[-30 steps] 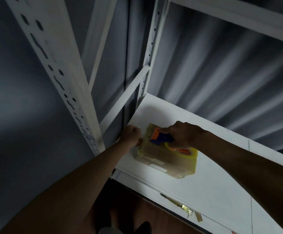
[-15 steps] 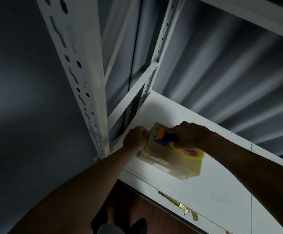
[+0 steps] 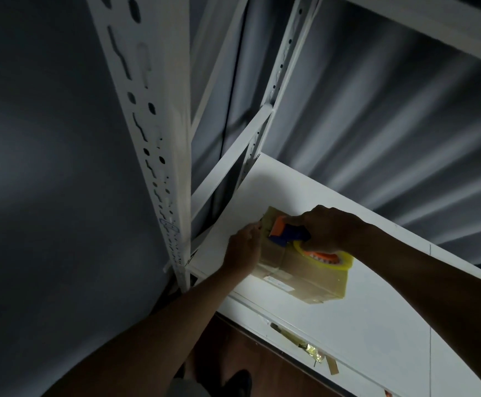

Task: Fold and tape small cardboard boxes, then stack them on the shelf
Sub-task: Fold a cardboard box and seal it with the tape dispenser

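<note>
Lying flat on the shelf [image 3: 377, 325], long axis running rearward-left, the box [image 3: 305, 276] is gripped by the left hand [image 3: 243, 250], the right hand [image 3: 329, 232] clutching the tape dispenser [image 3: 288, 234].

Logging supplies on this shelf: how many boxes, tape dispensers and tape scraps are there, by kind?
Cardboard box: 1
Tape dispenser, with its tape roll: 1
Tape scraps on the shelf's front edge: 1 cluster; I cannot count the pieces
Total: 3

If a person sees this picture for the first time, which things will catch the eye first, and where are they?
First, the orange and blue tape dispenser, gripped by the right hand on top of the cardboard box near the white shelf's left front corner. The left hand holds the box's left end, beside the slotted white upright.
</note>
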